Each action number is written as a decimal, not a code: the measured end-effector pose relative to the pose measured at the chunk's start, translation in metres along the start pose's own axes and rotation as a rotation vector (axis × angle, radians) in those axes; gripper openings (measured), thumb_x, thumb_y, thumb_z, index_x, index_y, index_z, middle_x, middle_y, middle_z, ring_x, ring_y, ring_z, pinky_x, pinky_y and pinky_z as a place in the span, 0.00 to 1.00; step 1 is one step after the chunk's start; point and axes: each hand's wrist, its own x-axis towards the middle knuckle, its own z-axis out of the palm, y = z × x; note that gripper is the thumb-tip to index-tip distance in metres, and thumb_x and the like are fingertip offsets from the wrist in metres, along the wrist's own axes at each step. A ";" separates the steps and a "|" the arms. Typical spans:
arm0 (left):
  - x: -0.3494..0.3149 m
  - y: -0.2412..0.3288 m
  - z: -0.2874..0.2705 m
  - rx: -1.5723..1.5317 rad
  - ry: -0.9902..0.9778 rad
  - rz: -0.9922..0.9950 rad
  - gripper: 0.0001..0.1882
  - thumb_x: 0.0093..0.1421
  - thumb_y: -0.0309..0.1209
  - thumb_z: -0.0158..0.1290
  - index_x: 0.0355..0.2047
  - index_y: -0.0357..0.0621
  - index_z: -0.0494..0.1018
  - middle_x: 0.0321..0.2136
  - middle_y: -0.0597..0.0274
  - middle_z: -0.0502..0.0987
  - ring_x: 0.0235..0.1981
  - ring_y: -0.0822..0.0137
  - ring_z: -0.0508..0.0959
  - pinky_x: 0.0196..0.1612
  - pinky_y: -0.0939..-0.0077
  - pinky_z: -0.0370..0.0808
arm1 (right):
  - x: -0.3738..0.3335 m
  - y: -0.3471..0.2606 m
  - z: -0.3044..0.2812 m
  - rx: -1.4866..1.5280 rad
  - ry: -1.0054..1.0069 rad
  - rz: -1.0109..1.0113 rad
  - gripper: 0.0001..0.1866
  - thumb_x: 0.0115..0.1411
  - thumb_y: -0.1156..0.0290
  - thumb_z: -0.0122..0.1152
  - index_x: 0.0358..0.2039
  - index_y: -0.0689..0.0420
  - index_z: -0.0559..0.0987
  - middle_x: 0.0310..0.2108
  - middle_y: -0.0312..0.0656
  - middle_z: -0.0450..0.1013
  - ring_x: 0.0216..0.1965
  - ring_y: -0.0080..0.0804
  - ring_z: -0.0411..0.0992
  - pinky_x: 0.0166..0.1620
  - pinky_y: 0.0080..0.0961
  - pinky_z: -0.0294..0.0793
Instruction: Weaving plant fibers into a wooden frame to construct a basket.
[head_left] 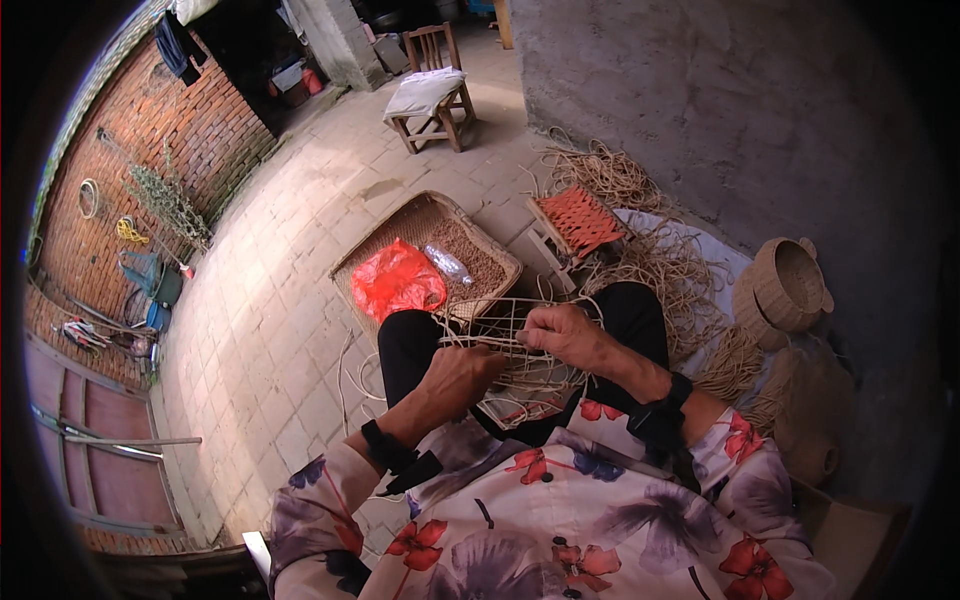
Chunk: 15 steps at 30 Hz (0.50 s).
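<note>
On the person's lap sits a half-made woven piece (520,365), a flat base of pale straw cord with loose upright strands rising from it like a cage. The left hand (458,380) is closed around the near edge of the piece, holding it steady against the knee. The right hand (560,333) is pinched shut on one cord strand (480,342), drawn level across the uprights.

Judging from this, the work is at the weaving stage: a strand is being threaded in and out of the standing stakes, low on the wall of the piece. The next move would call for a firm grip on the base, an even pull on the strand, and care that the thin uprights do not bend or slip out of order.

Just beyond the knees lies a flat woven tray (495,262) holding a red plastic bag (397,280) and a clear bottle (447,264). To the right are a small stool with an orange woven seat (580,220), heaps of loose cord (670,270), and finished baskets (790,285) by the grey wall. A wooden chair (432,95) stands well apart on the paved yard.

The fingertips of both hands are buried among the strands, so the exact pinch is hard to read. The underside of the piece is hidden by the legs, and the dark rim cuts off the yard's edges.
</note>
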 end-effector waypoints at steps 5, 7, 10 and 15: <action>-0.008 0.004 0.002 0.074 -0.062 0.030 0.05 0.49 0.27 0.53 0.29 0.48 0.75 0.24 0.60 0.73 0.24 0.56 0.77 0.23 0.63 0.72 | 0.000 0.000 0.002 -0.009 0.000 0.006 0.14 0.61 0.65 0.58 0.23 0.60 0.73 0.19 0.27 0.64 0.24 0.14 0.60 0.27 0.19 0.63; -0.007 0.005 0.002 0.122 -0.078 0.021 0.05 0.49 0.27 0.53 0.28 0.47 0.75 0.25 0.60 0.74 0.24 0.56 0.78 0.24 0.63 0.72 | 0.000 -0.001 0.003 -0.005 0.013 -0.002 0.14 0.61 0.65 0.58 0.23 0.60 0.73 0.19 0.28 0.64 0.24 0.14 0.60 0.27 0.19 0.63; -0.003 0.003 0.003 0.165 -0.113 0.018 0.04 0.49 0.26 0.53 0.27 0.45 0.75 0.28 0.59 0.74 0.25 0.55 0.78 0.25 0.63 0.74 | 0.001 -0.002 0.004 0.008 0.011 0.001 0.14 0.61 0.65 0.58 0.23 0.61 0.73 0.19 0.28 0.64 0.24 0.14 0.60 0.27 0.19 0.63; 0.000 -0.001 0.002 0.078 -0.065 0.035 0.03 0.49 0.25 0.53 0.26 0.43 0.74 0.29 0.59 0.73 0.25 0.55 0.79 0.25 0.63 0.74 | 0.002 0.000 0.005 -0.004 0.028 -0.033 0.14 0.60 0.65 0.59 0.23 0.62 0.74 0.18 0.31 0.65 0.23 0.15 0.61 0.26 0.21 0.64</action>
